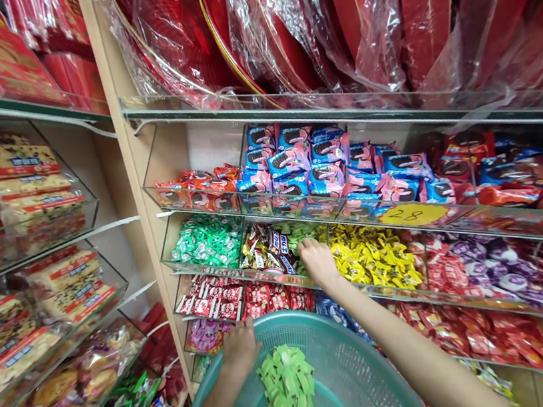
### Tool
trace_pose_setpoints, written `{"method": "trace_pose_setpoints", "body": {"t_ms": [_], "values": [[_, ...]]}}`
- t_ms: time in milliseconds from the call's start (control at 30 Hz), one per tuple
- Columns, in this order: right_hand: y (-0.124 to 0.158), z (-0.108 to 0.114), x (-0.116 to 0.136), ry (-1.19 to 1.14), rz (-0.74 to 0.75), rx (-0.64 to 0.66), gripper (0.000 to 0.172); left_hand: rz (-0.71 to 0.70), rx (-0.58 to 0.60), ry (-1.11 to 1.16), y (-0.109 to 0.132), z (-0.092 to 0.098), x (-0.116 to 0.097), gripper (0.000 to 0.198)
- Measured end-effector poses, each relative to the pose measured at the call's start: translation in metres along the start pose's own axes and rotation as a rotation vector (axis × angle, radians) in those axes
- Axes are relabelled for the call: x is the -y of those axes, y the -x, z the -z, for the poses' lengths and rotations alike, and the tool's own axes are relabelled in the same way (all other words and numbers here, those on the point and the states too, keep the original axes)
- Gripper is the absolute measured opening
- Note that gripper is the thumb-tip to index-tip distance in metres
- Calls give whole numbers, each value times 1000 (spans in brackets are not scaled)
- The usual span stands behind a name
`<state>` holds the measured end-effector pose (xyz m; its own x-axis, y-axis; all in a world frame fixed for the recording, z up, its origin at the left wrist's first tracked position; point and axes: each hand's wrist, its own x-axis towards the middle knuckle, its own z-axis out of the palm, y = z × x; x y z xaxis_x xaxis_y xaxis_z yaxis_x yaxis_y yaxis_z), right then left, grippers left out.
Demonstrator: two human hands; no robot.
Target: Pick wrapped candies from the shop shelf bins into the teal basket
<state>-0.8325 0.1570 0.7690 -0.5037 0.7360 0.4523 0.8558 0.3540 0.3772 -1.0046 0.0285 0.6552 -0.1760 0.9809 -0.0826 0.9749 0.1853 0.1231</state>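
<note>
My left hand (241,348) is closed over the far-left rim of a large green plastic basket (347,361) with perforated sides. A heap of light-green wrapped candies (287,383) lies on the basket's bottom. My right hand (318,261) reaches past the basket into a shelf compartment of similar light-green wrapped candies (300,232). Its fingers look curled down among them, and the fingertips are hidden. Left of that hand are dark-wrapped chocolate bars (270,247); on its right are yellow-wrapped candies (374,253).
Clear-walled shelves hold green-wrapped sweets (206,241), blue-and-pink cookie packs (290,160) and red packets (214,298). A yellow price tag (413,214) hangs on a shelf front. Plastic-wrapped red round items (271,21) stand above. Bagged pastries (19,175) fill the left shelves.
</note>
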Motion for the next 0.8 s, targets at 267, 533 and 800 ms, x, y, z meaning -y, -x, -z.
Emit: {"method": "trace_pose_setpoints", "body": {"t_ms": [267, 533, 800], "values": [[0, 3, 1, -12, -8, 37, 17, 10, -5, -12, -3, -4, 3, 45], [-2, 12, 3, -36, -99, 68, 18, 21, 4, -9, -4, -5, 3, 44], [9, 53, 0, -87, -215, 75, 19, 9, 9, -5, -5, -4, 3, 42]]}}
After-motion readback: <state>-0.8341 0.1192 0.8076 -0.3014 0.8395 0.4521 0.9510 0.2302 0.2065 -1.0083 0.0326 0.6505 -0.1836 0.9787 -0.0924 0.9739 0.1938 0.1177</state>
